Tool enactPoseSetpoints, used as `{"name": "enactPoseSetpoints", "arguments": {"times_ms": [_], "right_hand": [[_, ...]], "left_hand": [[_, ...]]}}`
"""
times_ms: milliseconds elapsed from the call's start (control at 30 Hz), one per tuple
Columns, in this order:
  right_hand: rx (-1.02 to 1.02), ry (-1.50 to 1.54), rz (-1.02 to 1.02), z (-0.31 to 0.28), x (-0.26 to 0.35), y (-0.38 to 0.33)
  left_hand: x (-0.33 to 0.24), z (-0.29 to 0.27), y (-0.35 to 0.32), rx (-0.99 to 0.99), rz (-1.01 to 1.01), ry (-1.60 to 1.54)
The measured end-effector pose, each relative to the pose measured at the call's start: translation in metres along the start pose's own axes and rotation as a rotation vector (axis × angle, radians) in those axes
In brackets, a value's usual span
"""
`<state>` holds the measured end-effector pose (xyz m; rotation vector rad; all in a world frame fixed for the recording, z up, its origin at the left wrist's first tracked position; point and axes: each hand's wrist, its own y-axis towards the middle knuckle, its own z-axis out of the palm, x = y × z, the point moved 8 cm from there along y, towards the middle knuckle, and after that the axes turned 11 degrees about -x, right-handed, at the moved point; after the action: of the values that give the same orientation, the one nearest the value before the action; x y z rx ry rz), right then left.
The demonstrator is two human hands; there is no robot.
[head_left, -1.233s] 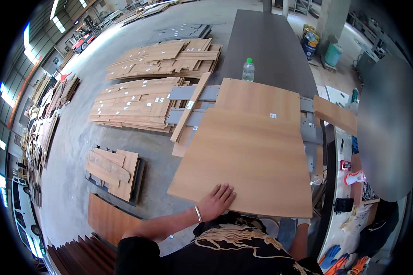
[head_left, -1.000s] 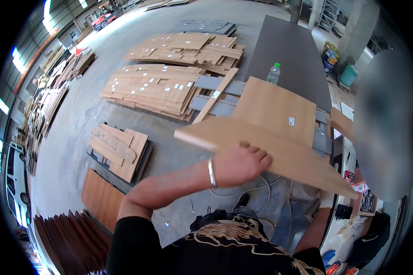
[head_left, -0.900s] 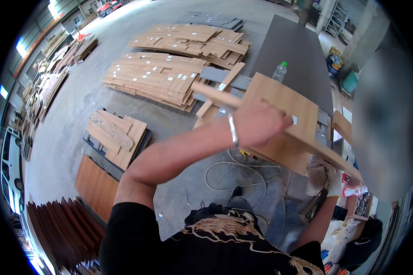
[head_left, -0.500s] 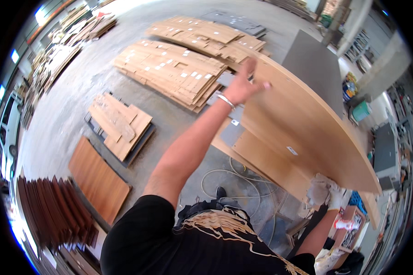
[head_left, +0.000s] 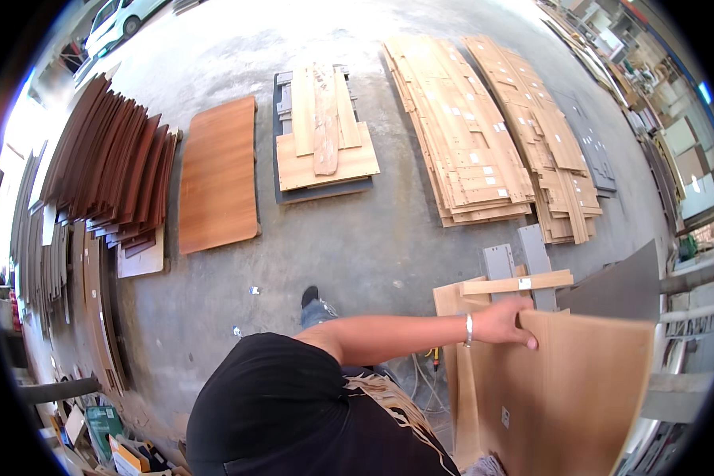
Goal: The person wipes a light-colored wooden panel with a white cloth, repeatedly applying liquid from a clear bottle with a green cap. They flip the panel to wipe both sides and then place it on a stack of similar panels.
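Observation:
My left hand [head_left: 506, 321], with a silver band on the wrist, grips the top edge of a large light-brown wood panel [head_left: 567, 397]. The panel stands nearly upright on its edge at my right side, with a small white sticker on its face. My left arm stretches out from my black shirt across to it. A second light-brown panel [head_left: 452, 305] shows just behind it. My right hand is out of sight.
Dark brown boards [head_left: 111, 166] lean in a row at the left. On the concrete floor lie a reddish panel [head_left: 218, 174], a pallet of light boards [head_left: 321, 135] and two long stacks of light panels [head_left: 484, 135]. Grey strips [head_left: 516, 258] and a dark tabletop [head_left: 623, 285] are at the right.
The panel went from lying flat on the table to standing on its edge, swung up by my left hand. My view has turned left toward the floor stacks.

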<state>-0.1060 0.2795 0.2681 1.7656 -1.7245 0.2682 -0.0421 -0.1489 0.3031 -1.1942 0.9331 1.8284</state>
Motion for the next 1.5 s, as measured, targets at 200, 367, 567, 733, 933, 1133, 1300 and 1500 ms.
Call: {"name": "enactPoseSetpoints", "arguments": {"times_ms": [200, 367, 567, 733, 933, 1133, 1300, 1500], "right_hand": [[0.272, 0.267, 0.193, 0.082, 0.103, -0.022], [0.507, 0.462, 0.216, 0.195, 0.233, -0.020], [0.920, 0.464, 0.229, 0.438, 0.426, -0.054], [1.291, 0.208, 0.325, 0.593, 0.532, -0.114], [1.591, -0.181, 0.149, 0.777, 0.605, -0.148], [1.936, -0.606, -0.104, 0.932, 0.640, -0.191], [1.780, -0.553, -0.216, 1.049, 0.707, -0.194], [1.638, -0.278, -0.072, 1.235, 0.770, -0.193]], "left_hand": [[-0.066, -0.251, 0.008, -0.699, 0.050, 0.327], [-0.082, -0.490, 0.005, -0.995, -0.232, 0.420], [-0.044, -0.751, -0.068, -1.299, -0.551, 0.664], [-0.014, -0.850, -0.163, -1.397, -0.906, 0.849], [0.016, -0.907, -0.224, -1.281, -0.984, 0.873], [0.070, -0.883, -0.265, -1.726, -1.252, 0.694], [0.144, -0.976, -0.229, -1.774, -1.182, 0.689], [0.235, -1.180, -0.098, -1.706, -0.852, 0.665]]}}
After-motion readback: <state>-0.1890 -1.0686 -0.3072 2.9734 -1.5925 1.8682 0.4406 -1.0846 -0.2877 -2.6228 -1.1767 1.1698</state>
